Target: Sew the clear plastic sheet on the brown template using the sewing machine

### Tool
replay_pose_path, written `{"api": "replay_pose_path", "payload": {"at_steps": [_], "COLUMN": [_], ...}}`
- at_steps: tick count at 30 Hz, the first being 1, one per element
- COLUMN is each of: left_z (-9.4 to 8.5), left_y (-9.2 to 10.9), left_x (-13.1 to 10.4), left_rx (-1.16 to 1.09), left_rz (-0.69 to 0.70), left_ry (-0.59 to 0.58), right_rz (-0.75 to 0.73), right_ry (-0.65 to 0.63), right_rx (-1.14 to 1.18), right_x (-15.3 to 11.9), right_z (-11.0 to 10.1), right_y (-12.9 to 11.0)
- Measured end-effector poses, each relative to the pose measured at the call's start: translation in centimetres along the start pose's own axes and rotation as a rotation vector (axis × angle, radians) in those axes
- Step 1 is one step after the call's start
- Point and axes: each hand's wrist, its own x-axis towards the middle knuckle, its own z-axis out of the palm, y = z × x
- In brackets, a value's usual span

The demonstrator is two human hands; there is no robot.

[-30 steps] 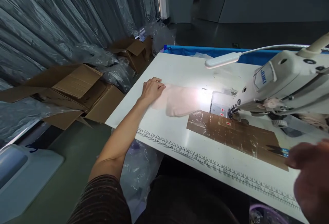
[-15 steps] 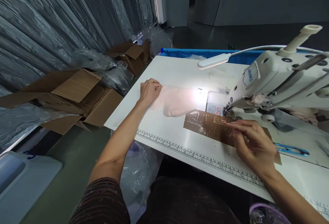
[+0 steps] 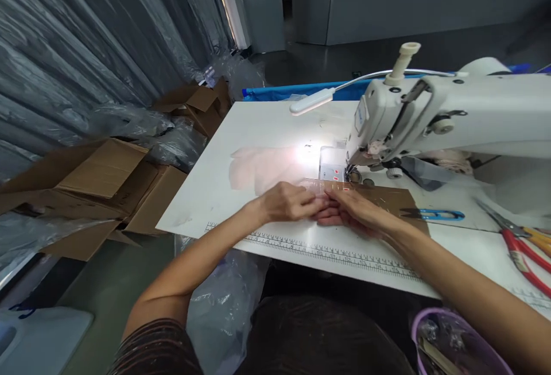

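Observation:
My left hand (image 3: 293, 201) is closed over the front of the white table (image 3: 202, 191), its fingertips meeting my right hand (image 3: 350, 211); anything pinched there is too small to name. The right hand has its fingers spread, palm partly up, at the edge of the brown board (image 3: 387, 198). A pale pink fabric piece (image 3: 267, 165) lies flat beyond my left hand. Just behind the right hand are the needle area and metal plate (image 3: 331, 162) of the white sewing machine (image 3: 430, 111).
Blue thread snips (image 3: 439, 214) and red-handled scissors (image 3: 520, 248) lie at the right. A lamp (image 3: 312, 101) shines over the table. Open cardboard boxes (image 3: 103, 174) stand on the left, and a purple bin (image 3: 415, 329) is below the front edge.
My left hand has left the fabric's far left end and come right to meet my right hand. The view has turned right, showing more of the machine and the scissors.

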Motion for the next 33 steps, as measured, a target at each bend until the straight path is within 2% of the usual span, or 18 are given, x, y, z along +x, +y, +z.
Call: {"api": "replay_pose_path", "payload": {"at_steps": [2,3,5,7,9,12,14,15,16,18,20,21,24,28,33], "left_z": [1.3,1.6,1.6,1.3,1.1,1.0,1.1,1.2,1.4,1.8,2.2,2.4,3.0,3.5,3.7], "left_y": [1.2,1.6,2.1,2.3,2.3,1.9,1.4,1.0,0.6,-0.3,-1.1,-1.4,-2.0,-2.3,-1.8], "left_x": [-0.1,0.0,0.3,0.9,1.8,2.9,3.4,3.6,3.8,4.1,4.3,4.4,4.4,4.1,4.0], "left_rx": [0.102,0.165,0.18,0.124,0.052,-0.05,-0.145,-0.194,-0.236,-0.287,-0.324,-0.35,-0.464,-0.633,-0.841], "left_rz": [0.131,0.185,0.239,0.267,0.274,0.248,0.186,0.134,0.069,-0.074,-0.205,-0.258,-0.361,-0.434,-0.495], "left_ry": [-0.141,-0.175,-0.125,-0.107,-0.17,-0.344,-0.42,-0.419,-0.38,-0.225,-0.071,-0.021,0.058,0.165,0.291], "right_rz": [-0.025,-0.049,-0.115,-0.146,-0.1,0.019,0.065,0.063,0.043,-0.028,-0.094,-0.113,-0.162,-0.22,-0.219], "right_ry": [0.008,0.009,-0.005,-0.077,-0.186,-0.327,-0.325,-0.273,-0.19,0.046,0.267,0.338,0.428,0.515,0.535], "right_rx": [-0.055,-0.099,-0.18,-0.251,-0.324,-0.426,-0.459,-0.461,-0.452,-0.429,-0.417,-0.41,-0.342,-0.217,-0.156], "right_x": [0.9,1.1,0.9,-0.1,-1.6,-4.1,-5.2,-5.4,-5.3,-4.7,-3.6,-3.0,-2.0,-1.9,-1.9], "right_z": [0.3,0.4,0.6,0.5,-0.1,-2.0,-3.7,-4.6,-5.4,-6.5,-6.9,-6.8,-6.0,-5.6,-5.8], "right_y": [-0.3,-0.4,-0.3,-0.2,-0.3,-1.2,-1.9,-2.1,-2.3,-2.4,-2.1,-2.0,-1.6,-1.2,-0.9]}}
